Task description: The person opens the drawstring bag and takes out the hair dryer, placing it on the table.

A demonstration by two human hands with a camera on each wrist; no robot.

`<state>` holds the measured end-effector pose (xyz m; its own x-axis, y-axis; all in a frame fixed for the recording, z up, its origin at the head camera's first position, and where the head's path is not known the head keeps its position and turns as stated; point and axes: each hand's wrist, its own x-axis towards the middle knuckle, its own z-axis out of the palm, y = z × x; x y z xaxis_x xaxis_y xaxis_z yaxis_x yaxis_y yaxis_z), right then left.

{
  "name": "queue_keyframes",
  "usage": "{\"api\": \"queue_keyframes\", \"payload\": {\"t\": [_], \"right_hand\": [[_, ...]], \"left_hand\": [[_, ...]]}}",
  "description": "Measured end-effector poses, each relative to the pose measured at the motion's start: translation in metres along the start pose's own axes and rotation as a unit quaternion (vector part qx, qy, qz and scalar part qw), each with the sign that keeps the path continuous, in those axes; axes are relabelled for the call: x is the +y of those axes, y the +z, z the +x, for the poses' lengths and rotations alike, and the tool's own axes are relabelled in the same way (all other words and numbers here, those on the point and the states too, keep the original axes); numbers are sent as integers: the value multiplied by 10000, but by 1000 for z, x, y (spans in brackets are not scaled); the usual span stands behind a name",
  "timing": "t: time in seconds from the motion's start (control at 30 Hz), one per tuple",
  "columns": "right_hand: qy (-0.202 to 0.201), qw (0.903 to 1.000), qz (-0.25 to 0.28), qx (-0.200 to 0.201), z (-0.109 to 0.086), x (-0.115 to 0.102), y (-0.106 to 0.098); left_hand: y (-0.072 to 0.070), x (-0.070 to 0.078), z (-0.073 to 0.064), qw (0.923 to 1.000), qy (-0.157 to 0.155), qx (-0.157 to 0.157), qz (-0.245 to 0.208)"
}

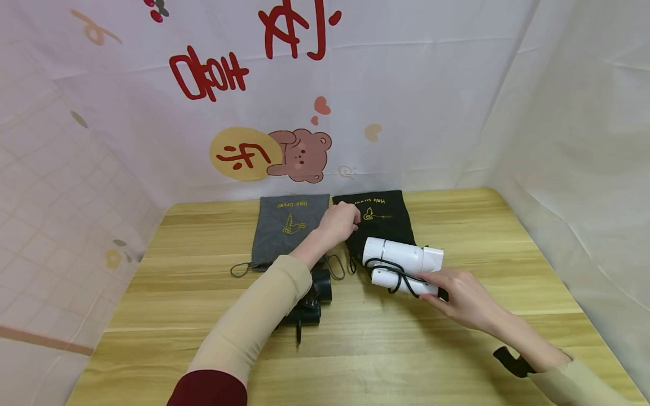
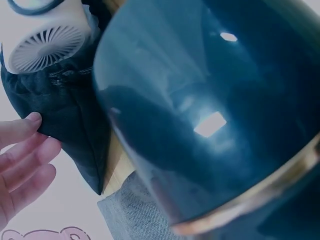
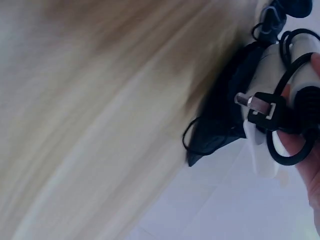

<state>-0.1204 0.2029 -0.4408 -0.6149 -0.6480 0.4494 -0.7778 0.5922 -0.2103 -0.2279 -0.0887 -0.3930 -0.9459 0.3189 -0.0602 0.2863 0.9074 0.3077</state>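
Note:
My right hand (image 1: 464,299) grips the folded handle of a white hair dryer (image 1: 401,256), whose black cord loops around it. In the right wrist view, the plug (image 3: 265,110) shows beside the handle. The dryer lies over the lower part of a black drawstring pouch (image 1: 383,217) marked "Hair Dryer". My left hand (image 1: 339,223) is at that pouch's left edge. Its thumb and fingers pinch the edge in the left wrist view, where the dryer's round vent (image 2: 47,47) also shows. A dark hair dryer (image 1: 320,285) lies partly hidden under my left forearm.
A grey drawstring pouch (image 1: 284,231) lies left of the black one, its cord loops spread on the wooden table (image 1: 386,361). White printed cloth (image 1: 431,101) hangs behind and at both sides. In the left wrist view, the dark dryer's glossy barrel (image 2: 210,100) fills much of the frame.

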Motion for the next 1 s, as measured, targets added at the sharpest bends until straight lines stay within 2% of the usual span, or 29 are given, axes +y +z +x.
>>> {"api": "queue_keyframes", "payload": {"t": [0.3, 0.43, 0.63, 1.0], "right_hand": [[-712, 9966, 362, 186, -16, 13, 5], [-964, 9941, 482, 137, -20, 14, 8], [-954, 9944, 439, -84, -23, 15, 10], [-707, 9952, 498, -451, -25, 16, 14]], "left_hand": [[3, 4, -1, 9998, -41, -213, 25], [5, 7, -3, 9998, -93, -152, 68], [6, 10, -3, 9999, -78, -138, -12], [7, 15, -3, 9991, -177, -297, 225]]}}
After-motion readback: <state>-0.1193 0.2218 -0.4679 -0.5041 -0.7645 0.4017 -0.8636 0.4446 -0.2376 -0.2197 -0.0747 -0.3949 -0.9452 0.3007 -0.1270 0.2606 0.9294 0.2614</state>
